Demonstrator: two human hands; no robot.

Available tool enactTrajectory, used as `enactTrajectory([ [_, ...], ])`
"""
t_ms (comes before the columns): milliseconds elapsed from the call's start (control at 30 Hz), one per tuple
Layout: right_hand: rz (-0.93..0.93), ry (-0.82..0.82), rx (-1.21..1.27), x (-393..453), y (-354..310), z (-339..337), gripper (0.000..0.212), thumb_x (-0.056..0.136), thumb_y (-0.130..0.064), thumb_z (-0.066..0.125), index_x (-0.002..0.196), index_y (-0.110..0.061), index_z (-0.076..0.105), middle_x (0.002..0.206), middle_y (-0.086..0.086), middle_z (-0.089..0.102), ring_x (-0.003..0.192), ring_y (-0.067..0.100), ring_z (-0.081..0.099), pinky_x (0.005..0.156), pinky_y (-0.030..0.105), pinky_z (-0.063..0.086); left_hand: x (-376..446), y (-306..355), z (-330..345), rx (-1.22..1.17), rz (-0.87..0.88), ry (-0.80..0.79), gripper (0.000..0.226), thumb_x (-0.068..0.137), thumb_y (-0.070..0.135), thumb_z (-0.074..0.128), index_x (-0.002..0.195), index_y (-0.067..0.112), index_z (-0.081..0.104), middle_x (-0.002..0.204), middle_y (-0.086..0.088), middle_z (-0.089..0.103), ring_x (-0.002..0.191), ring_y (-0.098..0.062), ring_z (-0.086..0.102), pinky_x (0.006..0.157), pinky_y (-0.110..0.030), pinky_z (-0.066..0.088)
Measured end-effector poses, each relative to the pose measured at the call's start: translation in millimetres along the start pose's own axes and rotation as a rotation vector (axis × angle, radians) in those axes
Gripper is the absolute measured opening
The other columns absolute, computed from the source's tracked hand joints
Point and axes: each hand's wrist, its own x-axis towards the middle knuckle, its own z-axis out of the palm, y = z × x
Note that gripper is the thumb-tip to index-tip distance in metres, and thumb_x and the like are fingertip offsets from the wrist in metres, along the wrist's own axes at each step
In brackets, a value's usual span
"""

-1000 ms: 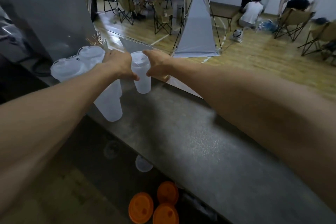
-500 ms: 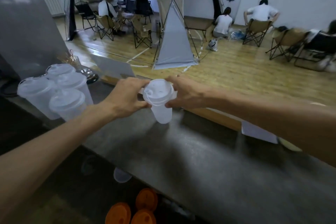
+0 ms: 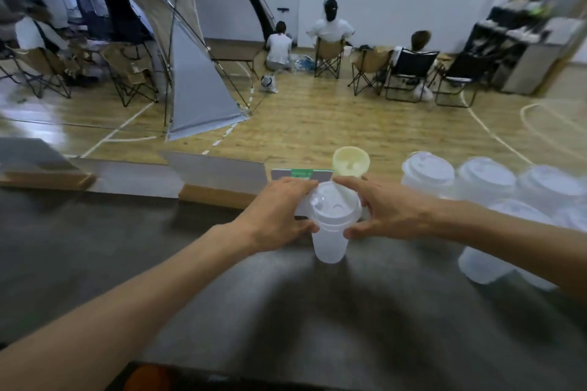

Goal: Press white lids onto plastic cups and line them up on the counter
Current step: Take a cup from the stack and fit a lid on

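A translucent plastic cup (image 3: 329,240) with a white lid (image 3: 335,205) stands on the dark grey counter (image 3: 197,279), near its far edge. My left hand (image 3: 279,216) grips the rim from the left and my right hand (image 3: 381,213) from the right, fingers wrapped around the lid's edge. Several lidded cups (image 3: 486,181) stand in a cluster on the counter to the right, partly behind my right forearm.
A pale yellow lidded cup (image 3: 350,162) stands just beyond the held cup, beside a green and white card (image 3: 301,173). White panels (image 3: 219,173) and a wooden ledge (image 3: 216,195) line the counter's far edge. Something orange (image 3: 149,378) shows below the near edge. Beyond are a tent, folding chairs and seated people.
My view has swung to the right with the cup held in both hands. The cluster of lidded cups at the left has left the view, and another cluster now appears at the right.
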Motion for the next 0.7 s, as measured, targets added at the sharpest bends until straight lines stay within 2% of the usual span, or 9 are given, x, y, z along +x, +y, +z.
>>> enactTrajectory([
  [100,0.044,0.015,0.060,-22,26,3,0.084,0.076,-0.048,0.079,0.144,-0.041,0.030,0.134,-0.011,0.049,0.116,0.007,0.048,0.101,0.030,0.043,13,26,15,-0.081,0.015,-0.015,0.066,0.078,0.032,0.081,0.137,0.025,0.053,0.131,0.005,0.063,0.121,-0.017,0.055,0.102,-0.040,0.046],
  [200,0.070,0.055,0.144,-34,37,6,0.086,0.073,-0.050,0.081,0.142,-0.043,0.032,0.139,-0.015,0.050,0.121,0.005,0.049,0.105,0.036,0.044,16,38,21,-0.113,-0.007,-0.001,0.059,0.081,0.030,0.079,0.135,0.028,0.054,0.129,0.008,0.064,0.118,-0.014,0.058,0.099,-0.039,0.049],
  [300,0.082,0.070,0.148,-39,37,6,0.083,0.075,-0.045,0.081,0.143,-0.030,0.037,0.130,-0.014,0.057,0.106,0.001,0.054,0.092,0.020,0.044,13,41,21,-0.120,-0.060,0.068,0.047,0.083,0.021,0.078,0.126,0.021,0.059,0.121,0.003,0.068,0.106,-0.013,0.062,0.094,-0.035,0.053],
  [367,0.089,0.085,0.079,-42,32,4,0.071,0.079,-0.043,0.079,0.136,-0.023,0.042,0.096,-0.020,0.056,0.080,-0.001,0.052,0.071,0.013,0.039,10,40,20,-0.130,-0.081,0.098,0.037,0.086,0.016,0.075,0.120,0.018,0.061,0.110,0.001,0.071,0.093,-0.011,0.065,0.086,-0.033,0.057],
  [433,0.102,0.118,0.056,-45,25,2,0.055,0.080,-0.041,0.078,0.123,-0.022,0.049,0.079,-0.021,0.046,0.069,-0.002,0.048,0.061,0.015,0.037,8,38,21,-0.207,-0.088,0.053,0.033,0.087,0.010,0.070,0.119,0.017,0.062,0.104,0.004,0.072,0.090,-0.007,0.067,0.084,-0.032,0.058],
  [500,0.095,0.146,0.076,-47,18,1,0.041,0.079,-0.040,0.080,0.099,-0.036,0.045,0.076,-0.022,0.045,0.067,-0.007,0.050,0.059,0.011,0.039,6,39,19,-0.307,-0.067,-0.030,0.039,0.086,0.010,0.067,0.124,0.020,0.061,0.109,0.009,0.071,0.097,-0.006,0.067,0.086,-0.032,0.057],
  [533,0.089,0.152,0.104,-47,15,1,0.045,0.077,-0.039,0.082,0.089,-0.039,0.039,0.076,-0.025,0.044,0.068,-0.013,0.051,0.061,0.007,0.040,4,40,19,-0.339,-0.054,-0.072,0.044,0.085,0.015,0.068,0.128,0.023,0.059,0.112,0.011,0.070,0.102,-0.007,0.066,0.088,-0.032,0.056],
  [600,0.071,0.158,0.138,-50,9,2,0.054,0.075,-0.038,0.084,0.084,-0.044,0.031,0.079,-0.030,0.043,0.075,-0.031,0.045,0.067,0.000,0.038,3,44,17,-0.372,-0.035,-0.141,0.055,0.081,0.027,0.071,0.133,0.029,0.054,0.119,0.013,0.066,0.110,-0.011,0.064,0.092,-0.035,0.054],
  [700,0.052,0.175,0.144,-56,1,2,0.057,0.075,-0.041,0.084,0.084,-0.047,0.028,0.081,-0.032,0.041,0.076,-0.036,0.040,0.068,-0.002,0.037,4,50,14,-0.411,-0.038,-0.214,0.064,0.077,0.040,0.079,0.133,0.032,0.049,0.123,0.016,0.063,0.114,-0.005,0.059,0.097,-0.032,0.050],
])
